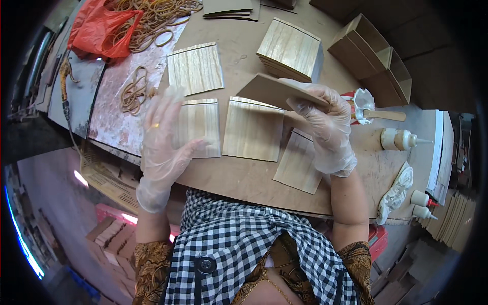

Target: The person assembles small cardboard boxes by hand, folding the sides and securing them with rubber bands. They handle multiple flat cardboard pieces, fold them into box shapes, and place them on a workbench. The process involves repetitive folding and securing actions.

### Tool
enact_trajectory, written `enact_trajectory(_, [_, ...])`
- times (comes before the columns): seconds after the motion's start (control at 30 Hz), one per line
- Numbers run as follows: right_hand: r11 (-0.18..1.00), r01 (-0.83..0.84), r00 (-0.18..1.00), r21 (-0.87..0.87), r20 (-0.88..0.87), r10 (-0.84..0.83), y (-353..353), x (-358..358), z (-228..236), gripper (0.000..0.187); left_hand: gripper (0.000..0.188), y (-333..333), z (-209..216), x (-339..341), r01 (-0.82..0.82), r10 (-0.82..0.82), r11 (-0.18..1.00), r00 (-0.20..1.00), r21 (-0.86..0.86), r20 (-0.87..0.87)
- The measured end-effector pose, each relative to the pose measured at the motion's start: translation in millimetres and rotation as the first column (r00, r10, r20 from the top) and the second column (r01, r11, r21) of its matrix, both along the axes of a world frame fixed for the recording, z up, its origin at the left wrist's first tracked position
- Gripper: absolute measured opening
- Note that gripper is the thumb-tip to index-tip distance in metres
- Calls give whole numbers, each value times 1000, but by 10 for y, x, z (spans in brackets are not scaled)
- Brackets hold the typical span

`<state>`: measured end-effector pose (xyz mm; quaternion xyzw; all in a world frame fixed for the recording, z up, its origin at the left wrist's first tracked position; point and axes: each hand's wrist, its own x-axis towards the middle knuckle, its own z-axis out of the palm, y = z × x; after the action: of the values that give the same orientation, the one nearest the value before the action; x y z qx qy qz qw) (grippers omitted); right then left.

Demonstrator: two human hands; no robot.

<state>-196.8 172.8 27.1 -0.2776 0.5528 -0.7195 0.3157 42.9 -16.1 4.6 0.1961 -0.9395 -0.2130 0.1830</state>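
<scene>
Brown flat panel (272, 91): it's up off the table, tilted, held near its right end in your right hand (328, 114). One-ended hold plus a wrinkled clear glove, so it could pivot or slip if your grip loosens. Closest to you on the table, the slanted wood-grain panel (297, 165) lies askew by the front edge; a forearm brush could knock it off. Your left hand (163, 145) is spread wide, holding nothing visible, over the left wood-grain panel (207, 129); can't tell if it's touching. If it is, a careless push would skew that piece. The middle wood-grain panel (254, 129) lies beside it, partly under the raised one, so a drop could scuff its face. Off to the right, the squeeze bottle (396, 139) could tip if your elbow swings out. Farther up, the tub of white paste (363, 99) is just beside your right glove; backing into it or its wooden handle (389, 116) could smear paste onto clean faces. Beyond, the panel stack (290, 48) could slide if bumped.
</scene>
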Motion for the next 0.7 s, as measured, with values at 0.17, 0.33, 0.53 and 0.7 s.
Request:
enact_trajectory(0.17, [994,-29,993,104,-109,40,-94,53,18,16,88,204,2,167,-279,277,958,960,62,34])
enact_trajectory(0.33, [993,-53,961,107,-265,80,-159,40,-121,16,90,276,53,148,-305,296,945,951,119,91])
enact_trajectory(0.53, [990,-48,961,132,-266,82,-171,50,-119,18,86,271,-14,189,-330,327,944,941,20,86])
enact_trajectory(0.7, [991,-41,936,131,-343,84,-182,48,-110,19,84,263,4,187,-333,329,943,939,19,102])
